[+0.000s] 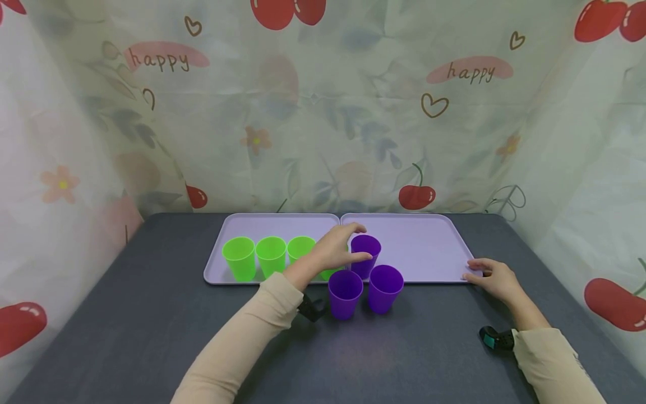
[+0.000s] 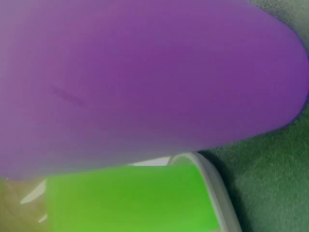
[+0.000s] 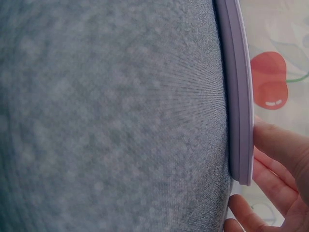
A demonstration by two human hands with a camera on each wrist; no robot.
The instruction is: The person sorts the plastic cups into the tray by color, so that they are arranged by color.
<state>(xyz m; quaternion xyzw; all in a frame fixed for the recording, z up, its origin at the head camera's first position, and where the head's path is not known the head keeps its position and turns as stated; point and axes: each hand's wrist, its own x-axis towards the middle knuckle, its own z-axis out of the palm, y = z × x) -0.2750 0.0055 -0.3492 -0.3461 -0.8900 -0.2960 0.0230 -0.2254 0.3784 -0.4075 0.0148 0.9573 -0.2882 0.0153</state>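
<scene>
My left hand (image 1: 335, 247) is spread beside a purple cup (image 1: 364, 269) that stands at the left end of the right lilac tray (image 1: 419, 247). The thumb crosses in front of that cup and the fingers reach over by its rim. Two more purple cups, one on the left (image 1: 345, 297) and one on the right (image 1: 386, 292), stand on the table before the trays. A purple cup (image 2: 159, 72) fills most of the left wrist view. My right hand (image 1: 497, 278) holds the right tray's near right corner, with the thumb on its rim (image 3: 244, 121).
On the left lilac tray (image 1: 214, 269) several green cups (image 1: 239, 261) stand in a row, the rightmost partly behind my left hand. The dark table (image 1: 166, 314) ends at a printed curtain (image 1: 313, 140). A black band (image 1: 497, 339) sits at my right wrist.
</scene>
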